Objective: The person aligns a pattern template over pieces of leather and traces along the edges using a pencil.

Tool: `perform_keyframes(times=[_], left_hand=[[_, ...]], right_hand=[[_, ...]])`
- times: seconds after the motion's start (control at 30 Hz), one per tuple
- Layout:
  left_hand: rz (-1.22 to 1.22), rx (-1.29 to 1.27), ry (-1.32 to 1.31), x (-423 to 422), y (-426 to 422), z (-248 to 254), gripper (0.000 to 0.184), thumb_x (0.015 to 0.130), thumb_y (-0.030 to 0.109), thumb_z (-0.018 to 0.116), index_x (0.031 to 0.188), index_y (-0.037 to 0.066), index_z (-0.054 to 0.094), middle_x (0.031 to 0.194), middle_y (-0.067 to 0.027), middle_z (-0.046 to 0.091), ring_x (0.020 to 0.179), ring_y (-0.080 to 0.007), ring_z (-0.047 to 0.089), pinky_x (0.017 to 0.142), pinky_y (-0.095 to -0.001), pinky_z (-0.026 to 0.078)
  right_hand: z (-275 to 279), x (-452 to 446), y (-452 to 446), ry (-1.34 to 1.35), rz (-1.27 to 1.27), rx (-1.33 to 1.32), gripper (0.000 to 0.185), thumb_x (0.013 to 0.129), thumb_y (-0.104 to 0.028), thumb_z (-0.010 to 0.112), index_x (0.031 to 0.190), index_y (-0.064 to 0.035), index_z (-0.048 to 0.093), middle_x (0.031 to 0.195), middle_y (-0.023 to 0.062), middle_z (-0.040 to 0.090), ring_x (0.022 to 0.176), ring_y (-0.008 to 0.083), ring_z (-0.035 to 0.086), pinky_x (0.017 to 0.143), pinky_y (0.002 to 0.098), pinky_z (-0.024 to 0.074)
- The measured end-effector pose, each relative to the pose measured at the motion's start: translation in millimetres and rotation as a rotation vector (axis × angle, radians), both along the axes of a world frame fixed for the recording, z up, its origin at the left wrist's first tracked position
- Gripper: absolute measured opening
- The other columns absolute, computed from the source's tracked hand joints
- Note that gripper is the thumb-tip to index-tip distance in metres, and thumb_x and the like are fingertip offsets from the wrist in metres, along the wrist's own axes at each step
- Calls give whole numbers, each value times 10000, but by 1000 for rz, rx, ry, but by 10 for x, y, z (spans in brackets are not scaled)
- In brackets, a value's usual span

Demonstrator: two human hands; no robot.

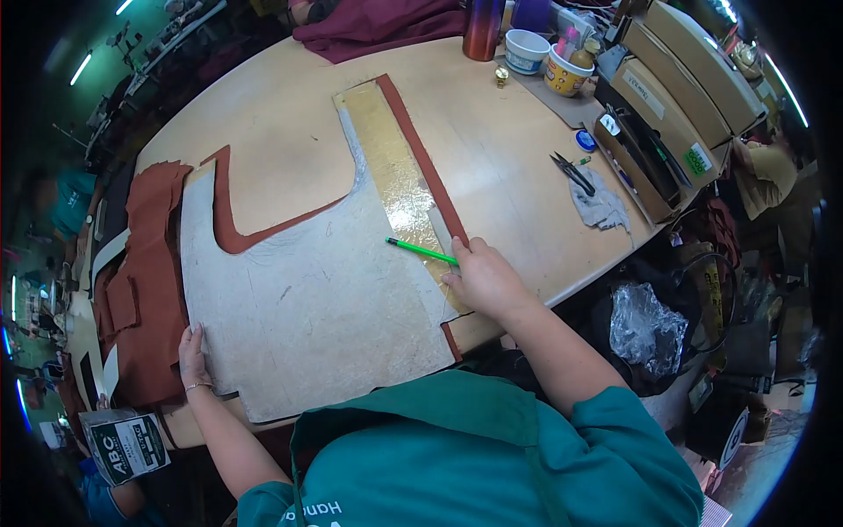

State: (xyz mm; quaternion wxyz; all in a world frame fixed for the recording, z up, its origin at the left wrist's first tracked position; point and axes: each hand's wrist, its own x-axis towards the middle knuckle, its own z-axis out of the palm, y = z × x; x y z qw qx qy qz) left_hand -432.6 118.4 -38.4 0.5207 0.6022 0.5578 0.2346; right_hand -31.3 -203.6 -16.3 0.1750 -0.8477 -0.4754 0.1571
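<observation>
A large grey-white pattern piece (281, 299) with a yellow taped strip (386, 149) lies over rust-red fabric (225, 211), whose edge shows along its right side and round the U-shaped cutout. My right hand (485, 279) is closed round a green pencil (421, 250) and rests at the right edge of the pattern. At the left edge, my left hand (193, 356) lies on the pattern's border with its fingers stretched out and holds nothing. More rust-red fabric (149, 263) is stacked just left of the pattern.
Black snips (575, 176) lie on a grey cloth (601, 206) at the right. Cups (527, 51), a bottle (483, 31) and cardboard boxes (676, 88) stand at the back right. Maroon cloth (378, 31) covers the far edge. A labelled bag (127, 448) hangs at the front left.
</observation>
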Motion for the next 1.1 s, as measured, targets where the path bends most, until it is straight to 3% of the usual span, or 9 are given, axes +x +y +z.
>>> perform_keyframes(times=[0.3,0.37,0.4,0.5,0.57,0.67,0.87,0.97,1.1], left_hand=[[-102,232,50,200,-220,70,338,846,216,549,1110,9,508,1081,-51,533,983,-141,464,895,-271,337],[-168,106,-36,251,-323,-27,325,838,213,558,1095,15,540,1116,-90,528,1049,-189,450,934,-297,317],[-279,547,321,369,-474,-17,320,825,246,571,1088,64,577,1168,-159,500,1147,-275,397,980,-347,289],[-219,633,555,689,-828,47,425,776,347,615,1131,116,572,1331,-244,309,1208,-388,310,1000,-415,273],[-13,839,758,690,-786,-92,569,719,383,669,1174,75,523,1266,-263,366,1148,-393,371,969,-426,309],[133,611,832,731,-828,94,707,661,406,713,1200,24,462,1197,-254,414,1098,-389,407,921,-438,350],[82,269,672,727,-726,160,779,614,426,740,1161,-34,430,1089,-243,468,1005,-398,462,867,-424,400],[202,749,949,777,-813,67,760,606,410,750,1118,-61,445,989,-229,531,926,-378,520,842,-395,424],[165,747,831,663,-625,-6,711,612,394,747,1081,-61,465,906,-233,581,856,-367,570,782,-384,460]], right_hand=[[-149,191,-92,504,-215,481,482,711,-152,670,1133,20,514,943,156,579,864,231,565,773,310,444],[-188,503,-225,294,-320,483,461,698,-106,677,1115,16,523,945,109,598,870,161,547,761,291,442],[-118,647,-285,398,-448,489,422,702,-95,670,1089,9,539,917,75,590,838,149,544,746,275,443],[4,1181,-580,306,-375,374,383,682,-121,666,1023,24,571,937,120,592,818,173,564,711,299,456],[-87,1392,-676,105,-353,299,351,679,-133,667,981,25,585,864,126,588,754,211,568,673,309,458],[-47,1425,-664,-294,-316,302,286,694,-167,658,884,34,586,755,152,545,719,299,553,649,355,448],[19,1115,-162,-293,-414,268,231,739,-187,620,797,23,545,863,190,524,787,337,530,694,399,428],[-324,1156,-95,-477,-362,256,231,754,-207,608,826,1,539,821,181,514,795,353,507,711,421,408],[-452,1162,-91,-589,-361,318,215,768,-208,592,823,-13,521,791,165,495,768,347,475,697,430,388]])
